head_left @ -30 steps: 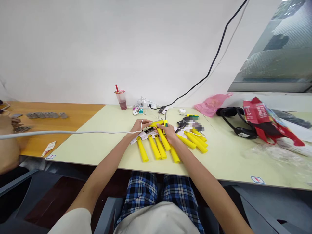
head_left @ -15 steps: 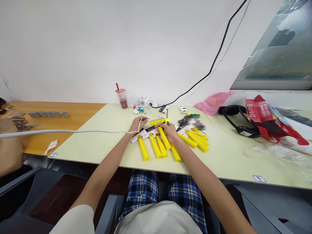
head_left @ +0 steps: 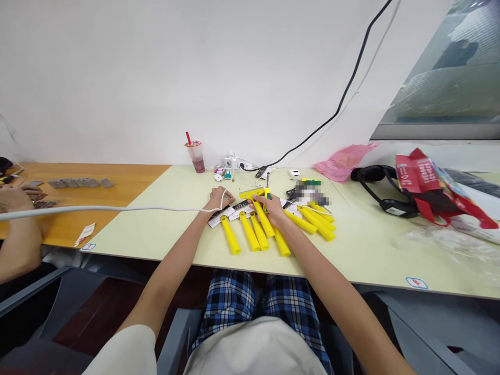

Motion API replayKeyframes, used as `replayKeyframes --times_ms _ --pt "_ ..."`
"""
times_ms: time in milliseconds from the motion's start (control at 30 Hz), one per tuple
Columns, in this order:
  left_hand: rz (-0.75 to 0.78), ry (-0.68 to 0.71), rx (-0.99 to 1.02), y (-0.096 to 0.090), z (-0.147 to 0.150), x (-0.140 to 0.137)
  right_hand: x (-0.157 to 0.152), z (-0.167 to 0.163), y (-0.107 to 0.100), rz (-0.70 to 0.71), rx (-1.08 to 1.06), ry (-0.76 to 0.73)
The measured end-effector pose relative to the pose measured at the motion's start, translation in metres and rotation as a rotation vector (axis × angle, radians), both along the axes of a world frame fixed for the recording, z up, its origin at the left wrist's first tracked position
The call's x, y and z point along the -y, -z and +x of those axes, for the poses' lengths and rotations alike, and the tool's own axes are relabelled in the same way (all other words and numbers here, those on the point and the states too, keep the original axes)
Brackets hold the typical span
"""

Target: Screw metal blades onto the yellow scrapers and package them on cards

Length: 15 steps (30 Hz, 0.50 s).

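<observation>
My right hand (head_left: 274,208) is closed on a yellow scraper (head_left: 262,216), its wide head turned to the left. A screwdriver (head_left: 267,194) with a yellow-and-green handle is also in that hand, its metal shaft pointing up. To the left of the scraper head, my left hand (head_left: 221,199) has its fingers drawn together; anything between them is too small to make out. A white cable (head_left: 183,209) passes across the left wrist. Below the hands lie several yellow-handled scrapers (head_left: 230,237) with white and black heads, partly overlapping.
More yellow scrapers (head_left: 320,226) lie at right beside a pixelated patch. At the back stand a drink cup (head_left: 198,158) and a power strip (head_left: 244,164). A pink bag (head_left: 344,161), a headset (head_left: 394,208) and a red bag (head_left: 420,177) lie right. Another person's hand (head_left: 29,191) is at far left.
My left hand has moved slightly left and down, away from the scraper head. My right hand still holds the scraper and screwdriver in nearly the same place.
</observation>
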<state>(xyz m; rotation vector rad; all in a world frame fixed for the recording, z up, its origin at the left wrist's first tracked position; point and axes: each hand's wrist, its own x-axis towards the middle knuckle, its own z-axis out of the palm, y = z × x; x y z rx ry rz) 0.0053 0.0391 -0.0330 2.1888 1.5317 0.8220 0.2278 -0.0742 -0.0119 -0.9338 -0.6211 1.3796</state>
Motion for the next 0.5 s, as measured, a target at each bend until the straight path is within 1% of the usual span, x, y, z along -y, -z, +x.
replayKeyframes --times_ms 67,133,233,300,333,433,500 --pt "0.002 0.004 0.019 -0.003 0.001 0.002 0.001 0.000 -0.001 -0.013 0.004 -0.009" --pt "0.012 0.040 0.080 -0.008 0.003 0.004 0.000 0.001 -0.001 -0.019 0.006 -0.012" --pt "-0.013 0.180 0.338 -0.018 0.006 0.007 -0.002 0.002 0.001 -0.021 0.007 -0.012" --pt "-0.077 0.270 0.526 -0.022 0.010 0.011 -0.004 0.003 0.004 -0.026 0.013 -0.022" --pt "-0.113 0.299 0.587 -0.024 0.012 0.013 -0.005 0.003 0.005 -0.027 0.017 -0.028" --pt "-0.192 0.357 0.676 -0.028 0.020 0.024 -0.005 0.003 0.006 -0.019 0.029 -0.042" --pt "-0.224 0.396 0.667 -0.031 0.027 0.032 -0.002 0.001 0.005 -0.009 0.041 -0.054"
